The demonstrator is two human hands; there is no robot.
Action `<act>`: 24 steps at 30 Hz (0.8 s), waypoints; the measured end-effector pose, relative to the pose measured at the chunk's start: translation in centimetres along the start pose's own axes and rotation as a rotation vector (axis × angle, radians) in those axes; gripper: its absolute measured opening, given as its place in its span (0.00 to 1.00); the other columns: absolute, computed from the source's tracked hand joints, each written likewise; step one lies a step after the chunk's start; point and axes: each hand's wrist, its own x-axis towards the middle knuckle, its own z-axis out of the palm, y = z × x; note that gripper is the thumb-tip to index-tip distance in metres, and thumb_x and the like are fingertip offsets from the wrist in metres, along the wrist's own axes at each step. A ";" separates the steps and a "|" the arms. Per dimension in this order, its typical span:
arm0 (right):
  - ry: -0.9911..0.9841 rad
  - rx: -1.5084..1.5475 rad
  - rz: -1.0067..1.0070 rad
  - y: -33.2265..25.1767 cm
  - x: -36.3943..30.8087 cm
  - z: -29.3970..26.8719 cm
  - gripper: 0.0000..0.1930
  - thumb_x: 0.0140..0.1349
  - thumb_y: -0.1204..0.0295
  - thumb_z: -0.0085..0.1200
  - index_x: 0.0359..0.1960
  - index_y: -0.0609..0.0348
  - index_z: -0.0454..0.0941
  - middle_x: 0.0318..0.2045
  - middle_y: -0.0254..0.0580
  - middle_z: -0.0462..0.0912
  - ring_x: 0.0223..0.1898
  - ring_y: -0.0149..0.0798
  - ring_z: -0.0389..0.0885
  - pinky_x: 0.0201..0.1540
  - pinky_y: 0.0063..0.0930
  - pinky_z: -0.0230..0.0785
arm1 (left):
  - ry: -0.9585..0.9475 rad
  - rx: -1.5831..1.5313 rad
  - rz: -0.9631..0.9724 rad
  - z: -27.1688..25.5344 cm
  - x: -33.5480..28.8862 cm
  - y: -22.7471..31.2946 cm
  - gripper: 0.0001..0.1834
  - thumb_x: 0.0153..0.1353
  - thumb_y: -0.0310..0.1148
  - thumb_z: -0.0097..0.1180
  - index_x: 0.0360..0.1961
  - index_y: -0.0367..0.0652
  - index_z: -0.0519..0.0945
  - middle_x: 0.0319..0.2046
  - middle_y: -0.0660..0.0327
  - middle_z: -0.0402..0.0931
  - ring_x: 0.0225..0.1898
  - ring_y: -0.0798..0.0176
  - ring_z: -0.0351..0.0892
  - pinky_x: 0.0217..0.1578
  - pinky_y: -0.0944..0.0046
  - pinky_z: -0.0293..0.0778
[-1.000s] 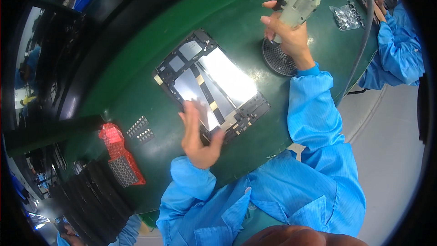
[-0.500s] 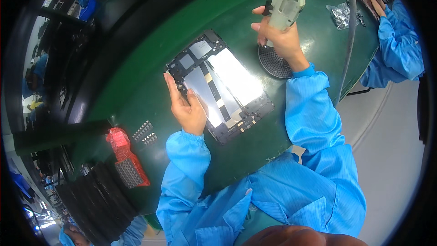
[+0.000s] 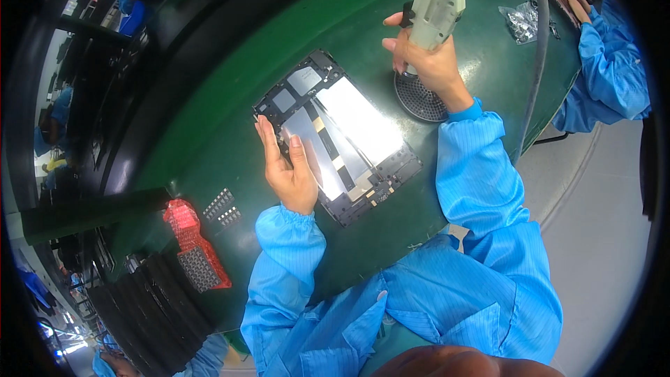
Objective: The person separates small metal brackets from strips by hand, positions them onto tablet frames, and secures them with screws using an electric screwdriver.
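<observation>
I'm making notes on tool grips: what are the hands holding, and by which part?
The right hand holds the power tool by its lower body. The left hand is at the tablet's left edge; whether it grips cannot be told.

A smooth, dark green tabletop (image 3: 363, 251) spreads across the middle of the frame, its surface catching pale glare. At the centre lies a flat, rectangular black-framed device with bare silver metal panels (image 3: 363, 122), set slantwise. Right of the upper centre sits a round, black dish with a dimpled surface (image 3: 419, 101). Toward the upper right rests a clear plastic bag of small, shiny parts (image 3: 518, 24). Left of centre lie short rows of small, dark pieces with pale squares (image 3: 219, 200); below them, toward the lower left, lies a red, translucent wrapped package with a grey, dotted section (image 3: 185, 223).
</observation>
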 end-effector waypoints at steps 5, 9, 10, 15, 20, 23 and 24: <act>-0.017 0.002 0.023 -0.1 0.1 -0.1 0.15 0.50 0.80 0.57 0.40 0.68 0.70 0.13 0.32 0.71 0.14 0.26 0.69 0.18 0.19 0.61 | 0.006 -0.010 0.016 0.3 -0.1 -0.5 0.28 0.62 0.23 0.43 0.62 0.30 0.52 0.65 0.48 0.48 0.67 0.54 0.42 0.63 0.62 0.42; -0.060 -0.017 0.047 0.0 0.1 0.0 0.16 0.49 0.80 0.58 0.42 0.67 0.71 0.14 0.31 0.71 0.14 0.26 0.69 0.19 0.19 0.61 | -0.002 -0.026 -0.007 0.3 -0.1 -0.4 0.30 0.57 0.16 0.41 0.63 0.31 0.52 0.65 0.50 0.48 0.67 0.54 0.41 0.64 0.62 0.41; -0.068 -0.013 0.047 -0.1 0.0 0.2 0.16 0.49 0.80 0.58 0.42 0.67 0.71 0.14 0.31 0.71 0.14 0.26 0.69 0.19 0.19 0.61 | 0.006 -0.021 -0.008 0.2 -0.2 -0.5 0.30 0.57 0.16 0.41 0.63 0.31 0.52 0.65 0.50 0.48 0.67 0.54 0.41 0.64 0.62 0.41; -0.160 0.012 0.121 -1.4 -3.1 1.6 0.17 0.49 0.80 0.58 0.42 0.67 0.71 0.15 0.30 0.70 0.16 0.25 0.69 0.19 0.18 0.60 | 0.045 -0.083 0.020 0.0 -0.4 -1.7 0.32 0.54 0.13 0.41 0.63 0.34 0.54 0.65 0.51 0.48 0.68 0.55 0.40 0.63 0.63 0.42; -0.101 -0.007 0.133 -1.0 -3.2 1.2 0.18 0.49 0.80 0.58 0.43 0.68 0.70 0.17 0.31 0.70 0.16 0.26 0.69 0.19 0.18 0.60 | 0.032 0.032 -0.180 0.0 1.3 3.4 0.23 0.64 0.26 0.42 0.59 0.32 0.60 0.60 0.49 0.58 0.65 0.56 0.50 0.61 0.63 0.49; -0.126 -0.002 0.116 -1.1 -3.3 1.4 0.18 0.49 0.81 0.57 0.43 0.68 0.70 0.17 0.31 0.71 0.16 0.26 0.69 0.19 0.19 0.60 | 0.125 -0.065 -0.239 -0.9 0.7 1.6 0.18 0.64 0.27 0.42 0.55 0.32 0.67 0.51 0.51 0.70 0.57 0.58 0.64 0.56 0.64 0.59; -0.117 -0.008 0.097 -1.2 -3.5 1.5 0.18 0.48 0.81 0.57 0.43 0.68 0.70 0.17 0.31 0.70 0.16 0.26 0.69 0.18 0.19 0.60 | 0.165 -0.143 -0.087 -1.3 0.4 0.0 0.16 0.64 0.26 0.42 0.52 0.32 0.70 0.47 0.53 0.75 0.53 0.60 0.70 0.53 0.65 0.63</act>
